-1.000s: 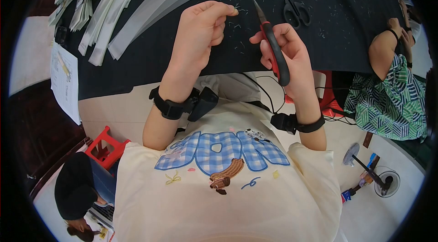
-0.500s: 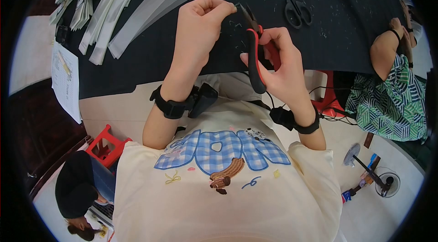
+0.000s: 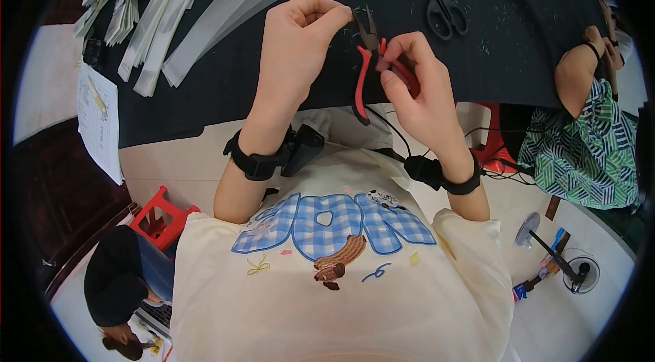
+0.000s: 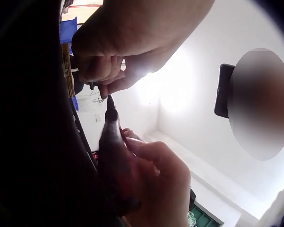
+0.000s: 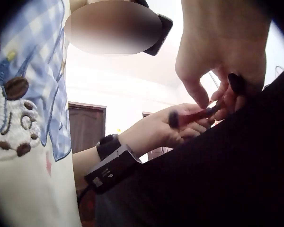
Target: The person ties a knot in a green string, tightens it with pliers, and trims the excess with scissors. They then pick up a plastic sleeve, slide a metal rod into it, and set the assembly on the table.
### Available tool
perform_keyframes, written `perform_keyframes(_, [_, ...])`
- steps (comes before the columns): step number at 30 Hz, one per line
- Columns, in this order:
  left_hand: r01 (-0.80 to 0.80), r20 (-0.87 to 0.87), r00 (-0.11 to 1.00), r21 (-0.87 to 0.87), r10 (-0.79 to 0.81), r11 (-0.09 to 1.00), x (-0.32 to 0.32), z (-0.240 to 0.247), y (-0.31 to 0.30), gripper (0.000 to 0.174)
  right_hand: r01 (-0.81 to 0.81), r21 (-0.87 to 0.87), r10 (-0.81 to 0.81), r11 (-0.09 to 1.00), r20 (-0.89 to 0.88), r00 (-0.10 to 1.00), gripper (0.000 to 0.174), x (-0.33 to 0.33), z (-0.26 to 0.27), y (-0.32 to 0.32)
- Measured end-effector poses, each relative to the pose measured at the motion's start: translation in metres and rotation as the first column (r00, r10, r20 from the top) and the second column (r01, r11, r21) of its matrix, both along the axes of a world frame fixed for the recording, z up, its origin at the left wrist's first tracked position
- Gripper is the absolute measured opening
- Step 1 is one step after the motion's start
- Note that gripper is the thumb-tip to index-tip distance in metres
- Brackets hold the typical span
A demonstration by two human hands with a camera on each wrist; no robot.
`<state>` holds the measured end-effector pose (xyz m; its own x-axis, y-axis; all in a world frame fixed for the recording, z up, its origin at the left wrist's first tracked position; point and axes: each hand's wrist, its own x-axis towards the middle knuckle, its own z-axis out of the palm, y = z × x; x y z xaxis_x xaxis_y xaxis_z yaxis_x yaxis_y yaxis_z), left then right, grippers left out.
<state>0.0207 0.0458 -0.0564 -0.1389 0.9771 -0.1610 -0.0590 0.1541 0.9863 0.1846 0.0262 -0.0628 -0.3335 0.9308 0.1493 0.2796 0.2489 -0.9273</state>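
Above the dark cloth (image 3: 518, 68) — pliers (image 3: 370, 41), handles splayed wider than a moment ago, one tip now right beside the fingertips of the left hand (image 3: 293, 51). Suggests the tool is being lined up on what they hold. Left hand pinches something too small to make out. Right hand (image 3: 423, 89) grasps one handle — the other looks free. Pale clippings fleck the cloth; scissors (image 3: 445, 17) far right, clear strips (image 3: 225, 24) far left. Person in patterned green (image 3: 580, 150) at right.
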Motion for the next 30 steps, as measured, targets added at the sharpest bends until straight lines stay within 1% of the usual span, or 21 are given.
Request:
perform_keyframes(1, [0.001,0.000,1.000,-0.001,-0.001,1.000,0.001,-0.001,0.000,0.014,0.001,-0.001,-0.001,1.000,0.000,1.000,0.016,0.000,-0.002,0.000])
perform_keyframes(3, [-0.025,0.036,0.999,-0.001,0.025,1.000,0.003,-0.004,0.000,0.013,0.003,-0.115,-0.010,0.993,-0.059,0.998,0.012,-0.002,-0.004,0.001])
perform_keyframes(4, [-0.026,0.035,0.999,0.000,0.026,1.000,0.003,-0.004,0.002,0.013,0.002,-0.114,-0.009,0.993,-0.060,0.998,0.012,-0.003,-0.007,0.004])
perform_keyframes(6, [-0.031,0.042,0.999,0.026,0.030,0.999,0.004,-0.005,0.005,0.011,0.006,-0.147,-0.026,0.989,-0.136,0.990,0.010,-0.004,-0.010,0.010])
perform_keyframes(7, [-0.031,0.043,0.999,0.027,0.029,0.999,0.003,-0.006,0.006,0.011,0.007,-0.145,-0.027,0.989,-0.135,0.990,0.010,-0.003,-0.008,0.010])
perform_keyframes(9, [-0.025,0.095,0.995,-0.013,0.026,1.000,0.000,-0.006,0.007,0.012,-0.031,-0.261,-0.009,0.965,-0.148,0.989,0.009,-0.001,-0.002,0.014])
perform_keyframes(10, [-0.024,0.095,0.995,-0.012,0.025,1.000,0.000,-0.007,0.007,0.012,-0.030,-0.260,-0.009,0.965,-0.149,0.989,0.009,-0.001,-0.001,0.015])
perform_keyframes(12, [-0.022,0.045,0.999,0.017,0.022,1.000,0.002,-0.008,0.008,0.012,-0.043,-0.343,-0.021,0.938,-0.181,0.983,0.008,-0.001,0.001,0.016])
perform_keyframes(13, [-0.022,0.045,0.999,0.018,0.021,1.000,0.003,-0.008,0.008,0.012,-0.042,-0.343,-0.022,0.938,-0.180,0.983,0.008,0.000,-0.001,0.017])
perform_keyframes(15, [-0.040,0.076,0.996,0.015,0.039,0.999,0.004,-0.009,0.009,0.012,-0.122,-0.390,-0.031,0.913,-0.363,0.931,0.009,0.001,-0.004,0.019])
perform_keyframes(19, [-0.059,0.071,0.996,0.023,0.058,0.998,0.003,-0.011,0.009,0.012,-0.137,-0.408,-0.010,0.903,-0.338,0.941,0.012,0.009,-0.003,0.022])
perform_keyframes(21, [-0.113,0.032,0.993,0.049,0.111,0.992,0.003,-0.012,0.008,0.012,-0.013,-0.192,-0.024,0.981,-0.189,0.982,0.015,0.011,-0.002,0.024])
perform_keyframes(22, [-0.113,0.032,0.993,0.049,0.111,0.992,0.003,-0.014,0.008,0.012,0.033,-0.129,-0.052,0.991,-0.150,0.987,0.015,0.012,-0.002,0.026])
perform_keyframes(23, [-0.128,0.018,0.992,0.080,0.127,0.989,0.003,-0.016,0.008,0.012,0.033,-0.129,-0.053,0.991,-0.149,0.987,0.015,0.013,-0.001,0.027])
perform_keyframes(25, [-0.145,0.005,0.989,0.113,0.146,0.983,0.003,-0.018,0.007,0.012,0.066,0.102,-0.079,0.993,0.122,0.989,0.012,0.015,0.001,0.031])
perform_keyframes(26, [-0.163,-0.028,0.985,0.157,0.169,0.974,0.004,-0.018,0.006,0.012,0.079,0.202,-0.117,0.976,0.182,0.976,0.011,0.015,-0.001,0.032])
perform_keyframes(27, [-0.177,-0.061,0.979,0.202,0.193,0.963,0.005,-0.018,0.006,0.012,0.076,0.202,-0.114,0.976,0.183,0.977,0.011,0.014,0.001,0.032])
perform_keyframes(28, [-0.179,-0.060,0.979,0.201,0.195,0.963,0.004,-0.017,0.005,0.012,0.024,0.291,-0.128,0.956,0.343,0.931,0.010,0.013,0.006,0.030])
perform_keyframes(29, [-0.181,-0.048,0.980,0.191,0.193,0.965,0.004,-0.016,0.004,0.012,-0.042,0.367,-0.155,0.929,0.491,0.857,0.010,0.012,0.008,0.029])
perform_keyframes(30, [-0.182,-0.036,0.981,0.181,0.191,0.966,0.004,-0.015,0.004,0.013,-0.041,0.366,-0.155,0.930,0.492,0.857,0.010,0.010,0.005,0.029])
